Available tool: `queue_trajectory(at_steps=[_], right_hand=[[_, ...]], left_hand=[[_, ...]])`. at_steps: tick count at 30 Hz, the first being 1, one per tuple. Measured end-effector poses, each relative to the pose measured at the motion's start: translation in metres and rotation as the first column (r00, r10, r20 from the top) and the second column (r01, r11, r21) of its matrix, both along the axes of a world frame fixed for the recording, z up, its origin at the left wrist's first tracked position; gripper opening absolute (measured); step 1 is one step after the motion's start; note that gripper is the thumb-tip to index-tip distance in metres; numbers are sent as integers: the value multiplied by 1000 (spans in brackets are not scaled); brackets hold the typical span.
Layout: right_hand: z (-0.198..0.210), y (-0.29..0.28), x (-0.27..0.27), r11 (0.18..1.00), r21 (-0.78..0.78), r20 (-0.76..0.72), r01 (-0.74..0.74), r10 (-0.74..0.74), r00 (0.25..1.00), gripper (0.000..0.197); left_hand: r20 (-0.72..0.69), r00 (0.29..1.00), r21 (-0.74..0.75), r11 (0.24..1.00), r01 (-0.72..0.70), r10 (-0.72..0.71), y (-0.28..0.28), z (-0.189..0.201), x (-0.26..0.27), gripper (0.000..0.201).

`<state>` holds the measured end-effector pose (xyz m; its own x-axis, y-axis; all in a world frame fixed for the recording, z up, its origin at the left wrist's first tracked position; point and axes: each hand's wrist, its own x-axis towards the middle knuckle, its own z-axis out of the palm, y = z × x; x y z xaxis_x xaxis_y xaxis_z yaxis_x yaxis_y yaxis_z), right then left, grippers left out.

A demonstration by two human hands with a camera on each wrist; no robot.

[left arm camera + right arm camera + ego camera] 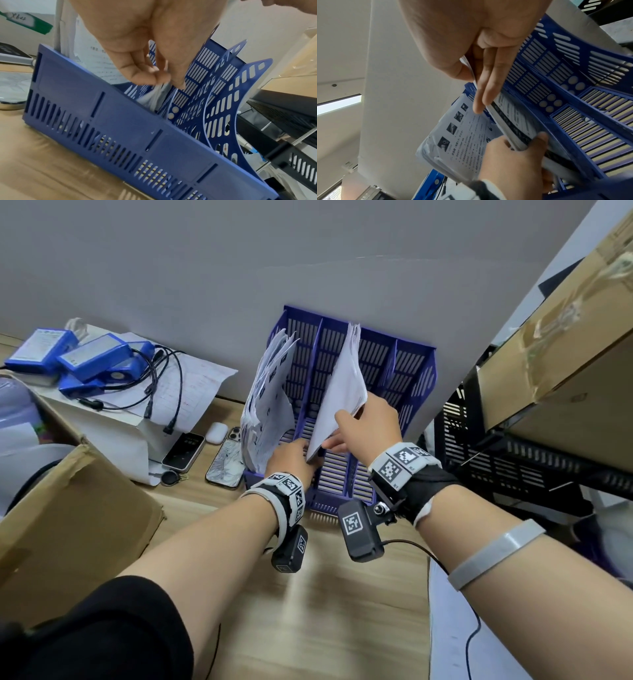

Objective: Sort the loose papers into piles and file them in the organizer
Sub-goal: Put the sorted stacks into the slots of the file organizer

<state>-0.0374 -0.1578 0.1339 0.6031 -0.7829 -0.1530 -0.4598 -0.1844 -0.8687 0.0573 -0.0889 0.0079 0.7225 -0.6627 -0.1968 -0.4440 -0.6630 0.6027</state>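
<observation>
Wood-grain desk surface backs onto a plain grey wall, and a blue slotted organizer stands on it against that wall, directly ahead of both hands.

Right hand: thumb on the near face and fingers on the far face of a stack of papers, clamped on its upper near edge. The stack stands tilted in the second compartment from the left, its top leaning away toward the wall. The right wrist view shows the fingers lying straight along the sheets with the thumb pressed against the opposite side.

Left hand: below and to the left of the right hand, at the lower near corner of the same stack. The left wrist view shows thumb and fingertips pinched together on the bottom edge of the sheets, just above the organizer's low front wall.

A second bundle of printed papers occupies the leftmost compartment, immediately left of the left hand, leaning left with its top edges fanned apart. The two compartments to the right of the right hand show only slotted blue plastic.

Left of the left hand, flat on the desk: two phones side by side, a white earbud case beyond them, and further left blue battery packs with black cables on a white box. A cardboard box sits near the left forearm. Black slotted trays stand to the right of the right hand.
</observation>
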Motion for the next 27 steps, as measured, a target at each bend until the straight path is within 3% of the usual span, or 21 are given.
queue_trajectory(at_steps=[4,13,17,19,23,26,27], right_hand=[[-1,4,-2,998,-61,20,-7,8,1000,21],[-26,14,-51,971,235,73,40,-59,996,11],[-81,29,-119,945,300,-101,132,-106,989,14],[-110,39,-165,943,275,-240,186,-120,963,17],[-151,54,-266,943,172,-476,286,-174,862,13],[-170,50,-335,893,124,-606,432,-276,746,6],[-176,47,-355,878,100,-640,468,-303,706,13]], left_hand=[[-99,994,-82,995,-52,44,0,6,-6,35],[-235,954,-93,973,-213,186,34,9,-21,48],[-320,946,-13,998,-67,59,47,-6,-59,41],[-465,885,-11,999,34,-35,48,-25,-91,33],[-731,670,44,971,236,-130,54,-46,-159,19],[-799,585,63,949,310,-138,47,-55,-202,18],[-812,568,67,948,312,-130,43,-59,-214,17]])
